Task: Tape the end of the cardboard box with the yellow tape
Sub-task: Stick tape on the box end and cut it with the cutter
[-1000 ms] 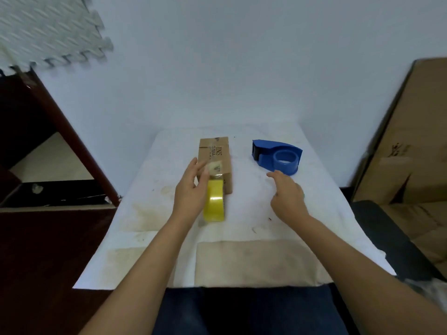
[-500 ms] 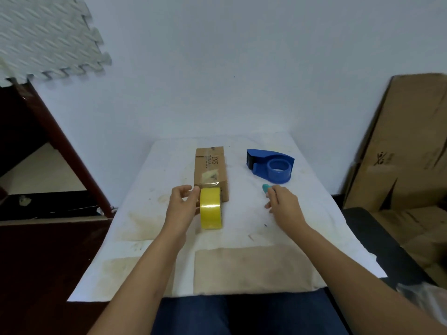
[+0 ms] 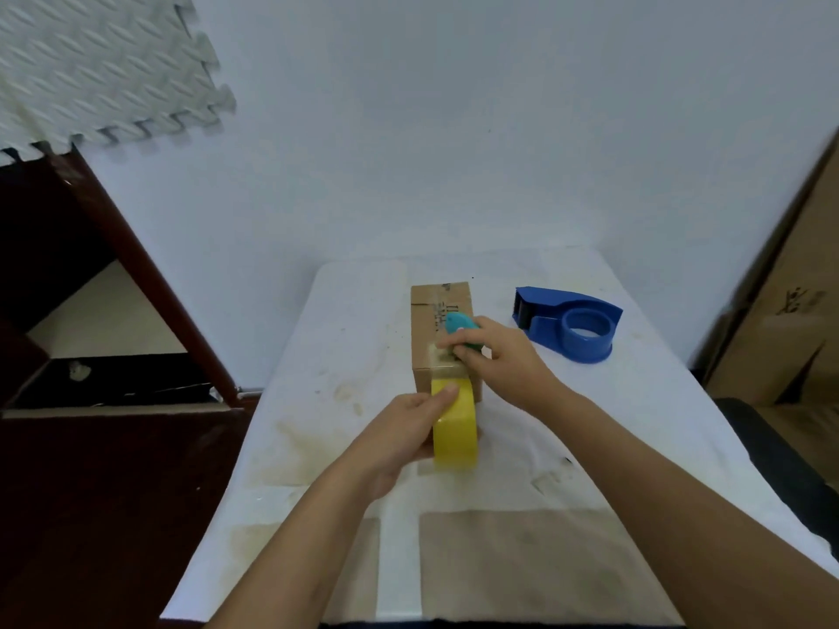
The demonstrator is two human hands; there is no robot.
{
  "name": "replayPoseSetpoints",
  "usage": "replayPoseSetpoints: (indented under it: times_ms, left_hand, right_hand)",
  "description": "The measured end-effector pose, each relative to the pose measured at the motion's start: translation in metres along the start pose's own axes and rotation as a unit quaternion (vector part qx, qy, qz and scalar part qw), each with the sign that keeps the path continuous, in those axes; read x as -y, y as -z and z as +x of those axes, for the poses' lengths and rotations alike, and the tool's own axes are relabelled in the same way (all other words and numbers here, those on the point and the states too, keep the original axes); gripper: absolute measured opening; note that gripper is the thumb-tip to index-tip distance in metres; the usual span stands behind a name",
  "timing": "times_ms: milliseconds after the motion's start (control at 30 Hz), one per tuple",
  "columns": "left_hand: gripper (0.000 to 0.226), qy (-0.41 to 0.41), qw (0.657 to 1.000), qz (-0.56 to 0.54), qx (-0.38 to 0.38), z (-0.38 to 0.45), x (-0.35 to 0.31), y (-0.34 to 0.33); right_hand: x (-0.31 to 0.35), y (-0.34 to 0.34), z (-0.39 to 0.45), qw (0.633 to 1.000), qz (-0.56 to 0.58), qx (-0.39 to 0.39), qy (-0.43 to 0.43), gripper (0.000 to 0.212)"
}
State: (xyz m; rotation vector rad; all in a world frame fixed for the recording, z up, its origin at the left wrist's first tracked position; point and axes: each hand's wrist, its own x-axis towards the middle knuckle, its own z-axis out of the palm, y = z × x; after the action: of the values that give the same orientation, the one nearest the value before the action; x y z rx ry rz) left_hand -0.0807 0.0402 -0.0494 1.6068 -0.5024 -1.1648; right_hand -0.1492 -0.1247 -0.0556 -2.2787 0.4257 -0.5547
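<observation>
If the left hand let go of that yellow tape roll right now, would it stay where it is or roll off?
The yellow tape roll stands on its edge, so it could probably roll. Its strip seems already stuck to the cardboard box, which would likely tether it. The left hand steadies it in a side grip.

Pale wall [image 3: 454,129] — foam mat [image 3: 91,70], dark cabinet [image 3: 68,311].

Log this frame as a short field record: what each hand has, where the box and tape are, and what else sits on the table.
left hand: grips the yellow tape roll
right hand: holds a small teal tool over the box top
cardboard box: lies on the white-covered table, near end facing the roll
tape state: roll stands on edge against the box's near end
blue tape dispenser: right of the box, untouched
</observation>
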Motion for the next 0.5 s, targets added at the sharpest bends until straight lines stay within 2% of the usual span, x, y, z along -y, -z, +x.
replayPoseSetpoints:
  times_ms: [100,500]
  left_hand:
    - [0.044,0.001,1.0,0.001,0.003,0.0005,0.0007,0.0013]
    - [0.05,0.009,0.999,0.024,-0.024,-0.0025,-0.0036,-0.0063]
  right_hand:
    - [-0.0079,-0.0046,0.0003,0.999,-0.036,-0.002,0.011,0.027]
    - [-0.0118,-0.0088,-0.0015,0.999,-0.033,0.011,0.013,0.023]
